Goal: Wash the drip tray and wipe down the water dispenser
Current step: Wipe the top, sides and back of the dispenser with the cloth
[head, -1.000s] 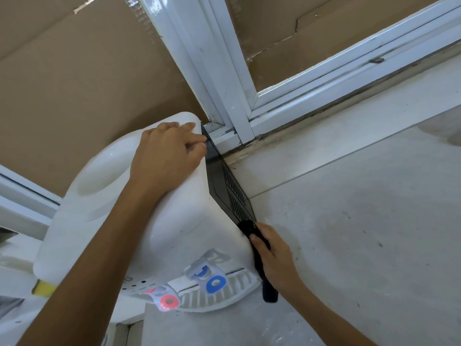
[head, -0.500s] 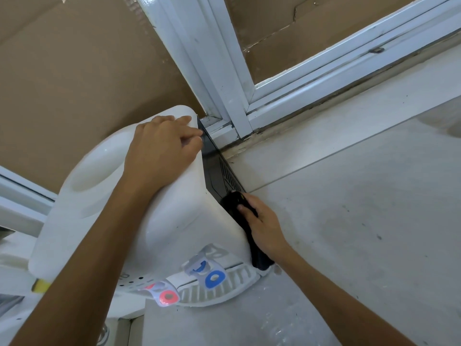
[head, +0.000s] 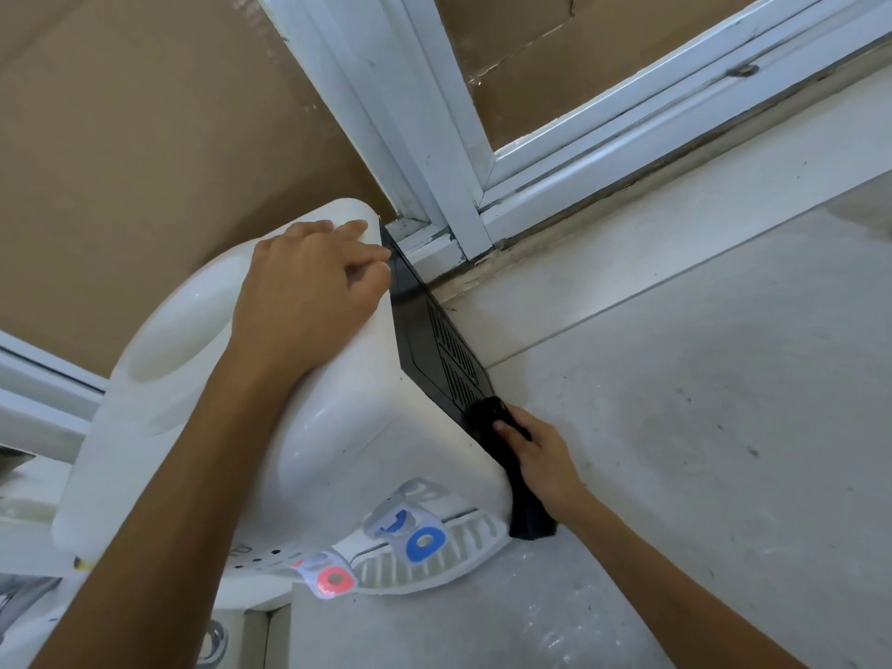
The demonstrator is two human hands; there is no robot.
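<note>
Fingers [head: 502, 427] on one cloth [head: 523, 494], one dispenser [head: 193, 379]

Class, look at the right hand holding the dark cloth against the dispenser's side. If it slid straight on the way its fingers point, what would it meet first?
The right hand points up along the black side panel. It would probably cross the vent slats first, then reach the window frame; depth is unclear.
</note>
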